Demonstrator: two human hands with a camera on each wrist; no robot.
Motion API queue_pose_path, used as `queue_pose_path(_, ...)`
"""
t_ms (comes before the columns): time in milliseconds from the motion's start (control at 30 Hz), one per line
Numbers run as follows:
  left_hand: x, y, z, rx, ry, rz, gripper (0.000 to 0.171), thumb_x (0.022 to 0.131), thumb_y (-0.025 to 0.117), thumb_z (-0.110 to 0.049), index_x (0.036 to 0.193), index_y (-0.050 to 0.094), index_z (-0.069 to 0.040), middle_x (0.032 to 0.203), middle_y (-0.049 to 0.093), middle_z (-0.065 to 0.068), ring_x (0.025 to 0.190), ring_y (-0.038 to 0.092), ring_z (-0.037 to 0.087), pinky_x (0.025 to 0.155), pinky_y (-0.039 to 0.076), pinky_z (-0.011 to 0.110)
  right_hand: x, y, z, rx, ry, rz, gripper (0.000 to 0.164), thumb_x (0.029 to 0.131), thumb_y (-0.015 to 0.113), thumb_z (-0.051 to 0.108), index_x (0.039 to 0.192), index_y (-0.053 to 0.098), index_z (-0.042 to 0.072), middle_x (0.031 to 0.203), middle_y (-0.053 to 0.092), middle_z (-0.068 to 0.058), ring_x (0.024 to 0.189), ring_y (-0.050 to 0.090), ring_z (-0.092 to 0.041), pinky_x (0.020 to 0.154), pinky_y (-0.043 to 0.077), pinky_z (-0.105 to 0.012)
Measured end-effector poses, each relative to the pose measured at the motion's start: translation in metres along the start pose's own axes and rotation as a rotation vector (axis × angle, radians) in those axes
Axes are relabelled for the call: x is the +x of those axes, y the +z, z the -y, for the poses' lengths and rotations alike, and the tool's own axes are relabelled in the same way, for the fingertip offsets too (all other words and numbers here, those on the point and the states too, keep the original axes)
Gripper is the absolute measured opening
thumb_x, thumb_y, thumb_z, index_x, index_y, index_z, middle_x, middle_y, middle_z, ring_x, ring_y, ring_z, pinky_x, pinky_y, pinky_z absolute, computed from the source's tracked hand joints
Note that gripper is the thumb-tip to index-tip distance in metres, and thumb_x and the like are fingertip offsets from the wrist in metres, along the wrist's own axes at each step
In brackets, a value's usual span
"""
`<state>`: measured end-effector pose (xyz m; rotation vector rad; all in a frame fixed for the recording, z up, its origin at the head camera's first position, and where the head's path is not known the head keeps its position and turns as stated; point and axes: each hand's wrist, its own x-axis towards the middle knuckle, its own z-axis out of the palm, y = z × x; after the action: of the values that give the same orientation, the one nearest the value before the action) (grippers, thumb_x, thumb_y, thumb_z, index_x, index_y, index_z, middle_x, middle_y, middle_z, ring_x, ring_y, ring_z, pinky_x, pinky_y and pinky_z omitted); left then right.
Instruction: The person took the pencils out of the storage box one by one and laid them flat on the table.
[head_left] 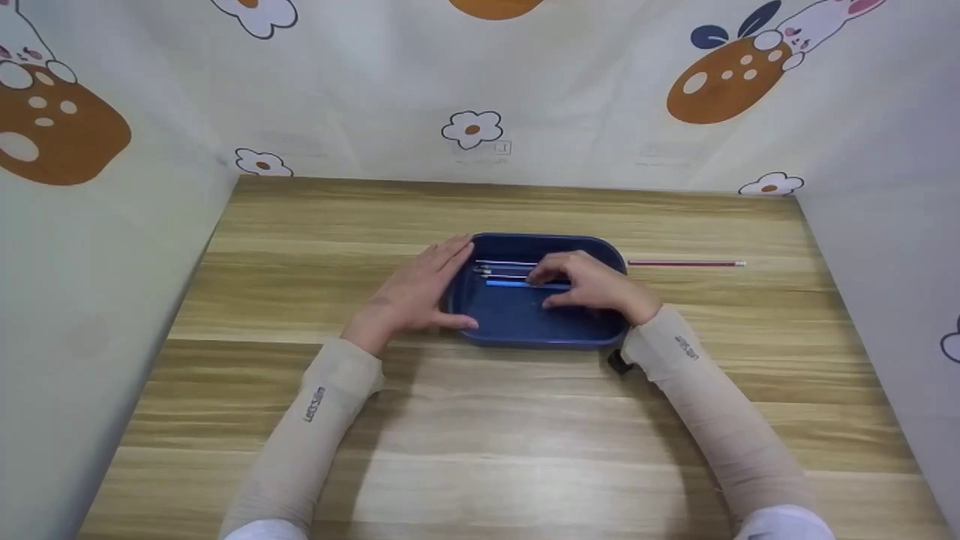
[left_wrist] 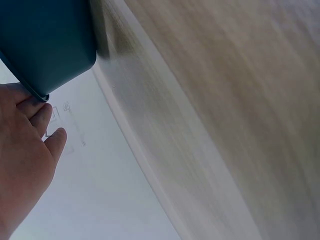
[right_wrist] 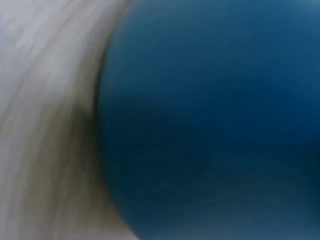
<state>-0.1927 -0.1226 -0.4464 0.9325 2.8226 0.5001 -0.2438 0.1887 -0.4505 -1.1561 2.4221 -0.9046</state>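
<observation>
A dark blue rectangular box (head_left: 517,330) without a lid sits on the table. My left hand (head_left: 420,289) rests against its left end, fingers extended along the rim and thumb spread at the near corner; the left wrist view also shows this hand (left_wrist: 25,145) at the box rim (left_wrist: 42,95). Inside the box, several slim pencils (head_left: 487,270) lie side by side, with a bright blue stick (head_left: 504,283) nearest me. My right hand (head_left: 592,283) reaches in over their right ends, fingers bent down at the blue stick, thumb apart. The right wrist view shows only the box wall (right_wrist: 210,125), blurred.
A red pencil (head_left: 686,263) with a pale end lies on the wooden table (head_left: 480,450), just right of the box. Light curtains (head_left: 375,97) printed with flowers and rabbits enclose the back and sides. A small black piece (head_left: 619,363) sits at my right wrist.
</observation>
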Motion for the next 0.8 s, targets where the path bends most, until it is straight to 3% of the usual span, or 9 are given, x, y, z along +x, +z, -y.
queue_pose_path(400, -0.0003, -0.0019, -0.0024, -0.024, -0.012, 0.008, 0.119, 0.076, 0.071, -0.07, 0.161, 0.013, -0.011, 0.17, 0.009, 0.003, 0.157, 0.013, 0.02, 0.131, 0.011, 0.04, 0.004, 0.0026, -0.0003, -0.038, 0.05, 0.037, 0.03, 0.085, 0.077, 0.007, 0.114, 0.071, 0.004, 0.112, 0.073, -0.011, 0.1, 0.07, -0.024, 0.09, 0.06, -0.039)
queue_pose_path(800, 0.0005, -0.0006, -0.0009, -0.012, -0.009, 0.012, 0.118, 0.076, 0.072, -0.069, 0.161, 0.014, -0.01, 0.17, 0.01, 0.005, 0.157, 0.013, 0.022, 0.131, 0.011, 0.041, 0.0037, 0.0063, -0.0005, -0.053, 0.049, 0.109, 0.014, 0.085, 0.071, -0.001, 0.097, 0.072, 0.006, 0.091, 0.072, -0.006, 0.083, 0.066, -0.016, 0.076, 0.057, -0.03)
